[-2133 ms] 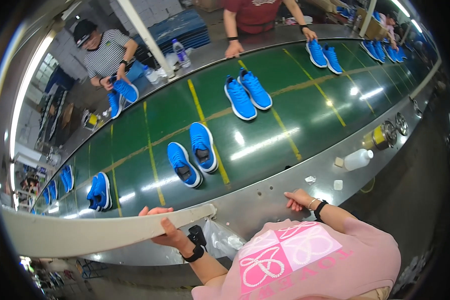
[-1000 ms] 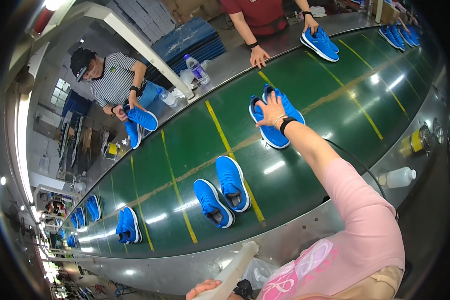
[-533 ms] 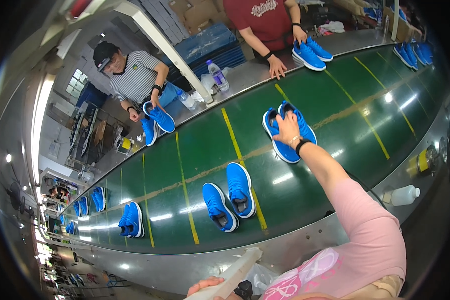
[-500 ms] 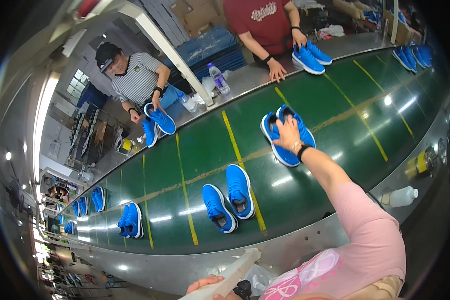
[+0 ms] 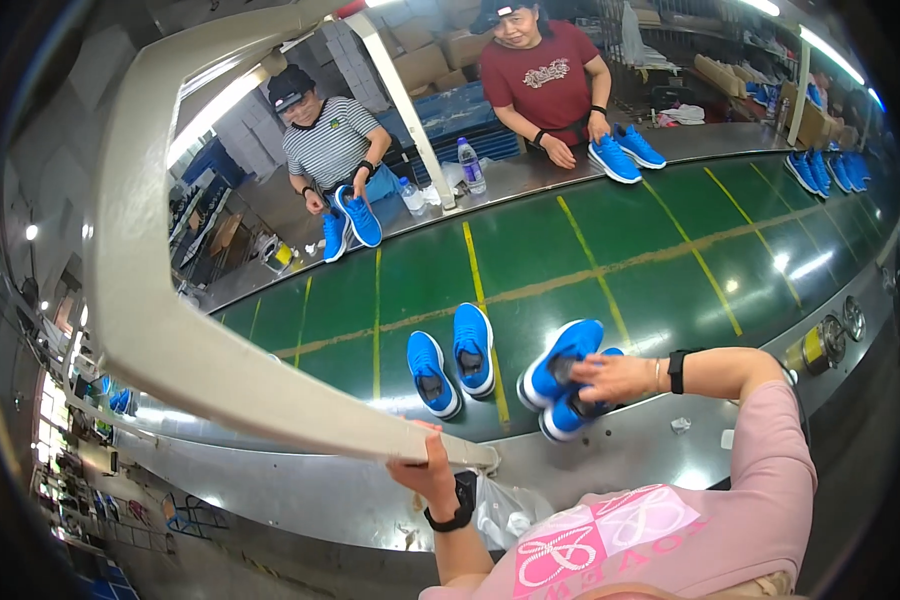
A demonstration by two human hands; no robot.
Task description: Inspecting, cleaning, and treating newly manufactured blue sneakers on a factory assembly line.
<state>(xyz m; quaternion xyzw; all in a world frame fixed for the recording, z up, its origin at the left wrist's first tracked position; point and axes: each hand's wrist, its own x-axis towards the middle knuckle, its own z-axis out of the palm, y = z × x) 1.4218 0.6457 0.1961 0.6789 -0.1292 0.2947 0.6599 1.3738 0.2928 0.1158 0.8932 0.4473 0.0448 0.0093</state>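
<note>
My right hand [image 5: 615, 378] grips a pair of blue sneakers at their collars, fingers at the shoe openings. One sneaker [image 5: 560, 352] is tilted toe-up with its white sole facing left. Its mate [image 5: 562, 424] is partly hidden behind my hand, by the near metal edge. My left hand [image 5: 426, 480] is wrapped round a beige metal post [image 5: 370, 432] that rises from the near edge. Left of the held pair, two more blue sneakers, a nearer one [image 5: 427, 368] and a farther one [image 5: 471, 340], rest on the green conveyor belt [image 5: 530, 235], toes pointing away.
Across the belt, a person in a striped shirt [image 5: 335, 140] handles blue sneakers, and a person in a dark red shirt [image 5: 545, 80] touches another pair. Bottles [image 5: 471, 168] stand on the far ledge. More sneakers [image 5: 805, 172] sit far right. A clear plastic bag [image 5: 505, 515] hangs near me.
My right hand has brought its pair of sneakers from mid-belt to the near edge and tilted them. My left hand has come further into view on the post. The whole view has shifted.
</note>
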